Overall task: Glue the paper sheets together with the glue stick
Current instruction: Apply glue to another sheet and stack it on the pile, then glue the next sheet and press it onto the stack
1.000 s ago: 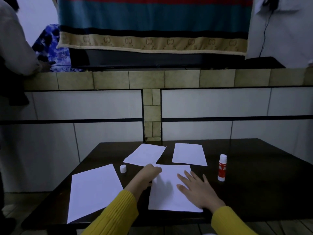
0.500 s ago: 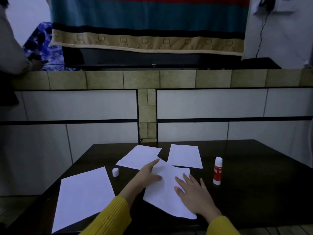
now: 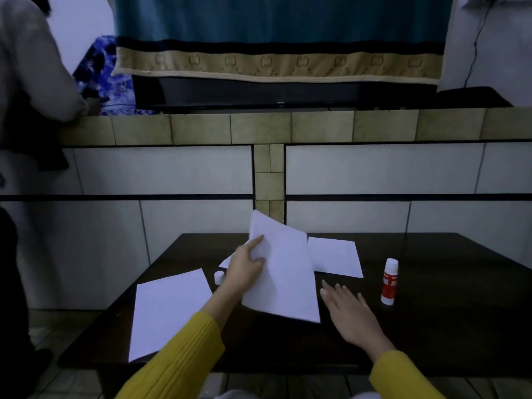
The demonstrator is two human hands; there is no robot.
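1. Pinching the raised sheet [image 3: 283, 272] along its left edge, your left hand [image 3: 244, 266] holds it tilted up off the table [image 3: 446, 326], thumb on the near face and fingers curled behind; keep that pinch light so the paper does not crease
2. Your right hand [image 3: 349, 315] hovers flat just right of the sheet with fingers straight and nothing in it; use it to steady the sheet's free lower edge
3. Pick where this sheet goes: one sheet [image 3: 169, 309] lies flat at the near left, another [image 3: 335, 256] at the far right, and the corner of a third [image 3: 226, 262] peeks out behind your left hand
4. Lay it down square, edges matched, and smooth outward from the middle
5. Mind the glue stick [image 3: 389, 281], upright and uncapped at the right, its cap [image 3: 219, 277] just left of your left hand; reach round it rather than across
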